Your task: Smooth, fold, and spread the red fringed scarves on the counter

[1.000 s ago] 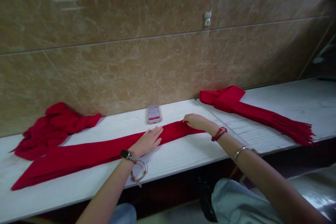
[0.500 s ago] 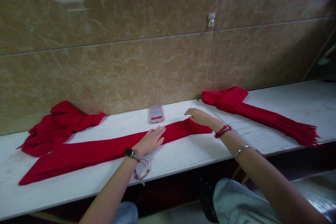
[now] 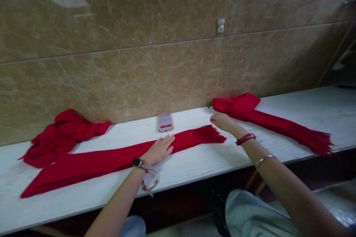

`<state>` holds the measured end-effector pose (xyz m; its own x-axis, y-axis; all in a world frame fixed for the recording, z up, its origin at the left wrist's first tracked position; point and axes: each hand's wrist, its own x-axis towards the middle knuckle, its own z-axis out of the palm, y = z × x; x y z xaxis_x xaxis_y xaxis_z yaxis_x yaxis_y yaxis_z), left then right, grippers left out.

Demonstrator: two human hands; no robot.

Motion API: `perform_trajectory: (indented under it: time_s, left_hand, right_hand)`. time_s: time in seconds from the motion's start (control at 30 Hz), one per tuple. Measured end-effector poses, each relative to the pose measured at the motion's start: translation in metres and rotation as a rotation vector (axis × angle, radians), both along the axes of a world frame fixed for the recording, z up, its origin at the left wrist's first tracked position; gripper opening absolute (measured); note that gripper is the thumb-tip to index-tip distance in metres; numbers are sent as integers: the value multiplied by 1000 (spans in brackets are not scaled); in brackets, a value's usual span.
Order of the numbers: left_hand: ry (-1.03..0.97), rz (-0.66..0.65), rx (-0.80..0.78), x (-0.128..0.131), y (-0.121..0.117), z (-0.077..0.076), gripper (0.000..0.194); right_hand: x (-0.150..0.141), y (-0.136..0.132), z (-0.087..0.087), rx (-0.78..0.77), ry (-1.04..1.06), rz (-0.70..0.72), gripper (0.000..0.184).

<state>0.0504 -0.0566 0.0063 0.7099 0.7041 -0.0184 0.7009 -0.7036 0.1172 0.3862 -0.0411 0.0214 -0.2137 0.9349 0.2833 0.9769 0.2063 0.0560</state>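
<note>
A long red scarf [image 3: 111, 157] lies flattened lengthwise across the white table, its fringe [image 3: 210, 134] spread at the right end. My left hand [image 3: 160, 150] presses on it with fingers stretched out, palm down, near the middle. Just beyond the fringe, my right hand [image 3: 224, 122] is apart from the scarf with its fingers curled in, and nothing shows in them. A second red scarf [image 3: 278, 122], folded over at its far end, lies to the right of that hand.
A crumpled red cloth [image 3: 65, 137] lies at the left against the marbled wall [image 3: 133, 77]. A phone [image 3: 165, 122] rests behind the middle of the scarf. The white table [image 3: 200, 164] has its front edge close to my legs, with a seam on the right.
My right hand has moved off the fringe to the right, and its fingers have curled in. The fringe now shows in full. My left hand has stayed on the scarf.
</note>
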Motion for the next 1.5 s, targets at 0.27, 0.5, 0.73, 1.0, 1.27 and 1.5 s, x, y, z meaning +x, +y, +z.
perform_trajectory:
  time_s: [0.27, 0.5, 0.73, 1.0, 1.27, 1.5]
  left_hand:
    - [8, 1, 6, -1, 1, -1, 50]
    - [-3, -11, 12, -1, 0, -1, 50]
    - [-45, -4, 24, 1, -1, -2, 49]
    - [-65, -22, 87, 0, -4, -7, 48]
    - [-112, -40, 113, 0, -3, -11, 47]
    - [-143, -33, 112, -2, -4, -9, 46]
  right_hand:
    - [-63, 9, -14, -89, 117, 257, 22]
    - [-7, 12, -21, -98, 6, -57, 21]
    - [-25, -2, 0, 87, 133, 153, 23]
    - [-55, -7, -22, -64, 24, 292, 24]
    - [-30, -22, 13, -32, -83, 165, 22]
    - [-129, -37, -11, -4, 78, 516, 41]
